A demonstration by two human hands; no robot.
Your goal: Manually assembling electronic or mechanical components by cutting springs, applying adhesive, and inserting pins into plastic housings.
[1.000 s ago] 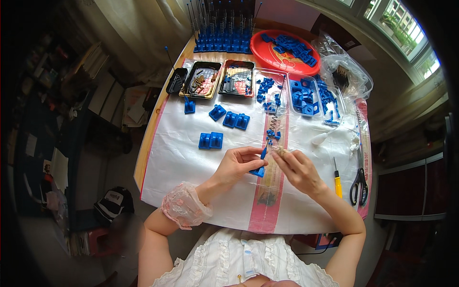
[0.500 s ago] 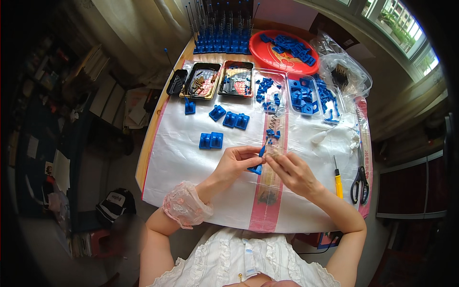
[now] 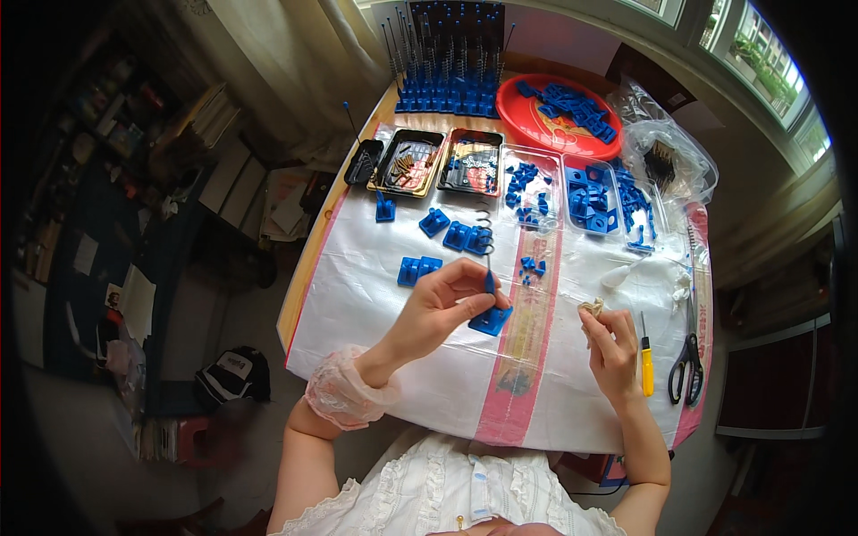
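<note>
My left hand (image 3: 436,311) is closed on a blue plastic part with a square base (image 3: 491,322) and an upright stem. A dark coil spring (image 3: 485,234) rises above the stem, past my fingertips. Apart from it, to the right, my right hand (image 3: 613,354) pinches a small crumpled beige wad (image 3: 592,308); whether it is cloth or paper I cannot tell. Between the hands and the trays lies a little group of small blue pieces (image 3: 533,267). Left of these, blue base blocks (image 3: 419,270) sit in pairs and singly on the white sheet.
Black trays (image 3: 405,189) and clear trays of blue parts (image 3: 592,198) line the back. Behind them stand a red plate (image 3: 509,112) and rows of blue bases with springs (image 3: 447,96). A yellow-handled screwdriver (image 3: 648,371) and black scissors (image 3: 686,371) lie at the right.
My right hand has moved away to the right with the beige wad, leaving the blue part in my left hand. The whole view has shifted slightly.
</note>
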